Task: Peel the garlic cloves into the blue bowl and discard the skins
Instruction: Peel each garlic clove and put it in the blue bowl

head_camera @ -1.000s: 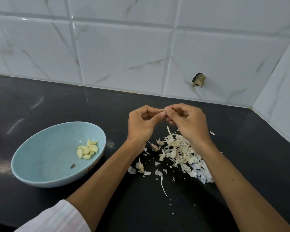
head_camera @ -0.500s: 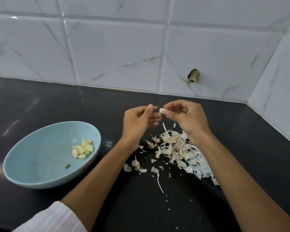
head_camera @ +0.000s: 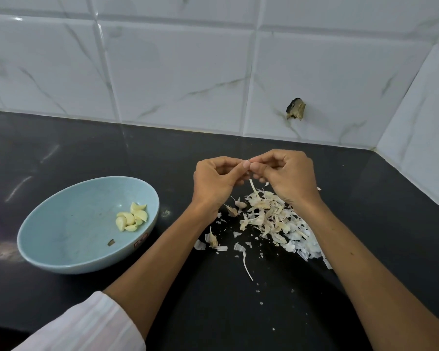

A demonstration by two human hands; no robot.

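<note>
My left hand [head_camera: 214,179] and my right hand [head_camera: 285,174] meet fingertip to fingertip above the black counter, fingers curled, pinching a garlic clove that is almost wholly hidden between them. Below them lies a heap of papery garlic skins [head_camera: 271,219], with a few unpeeled cloves [head_camera: 240,203] at its left edge. The blue bowl [head_camera: 61,259] stands to the left of my left forearm. Several peeled yellow cloves [head_camera: 131,219] lie on its right inner side.
The black counter [head_camera: 61,153] ends at a white marble-tiled wall behind and on the right. A dark, broken hole [head_camera: 295,112] shows in a back tile. Small skin scraps [head_camera: 246,262] are scattered in front of the heap.
Half a second ago the hands were slightly apart with the white clove showing in the right fingers. Now the fingertips are together again and the clove is covered.
</note>
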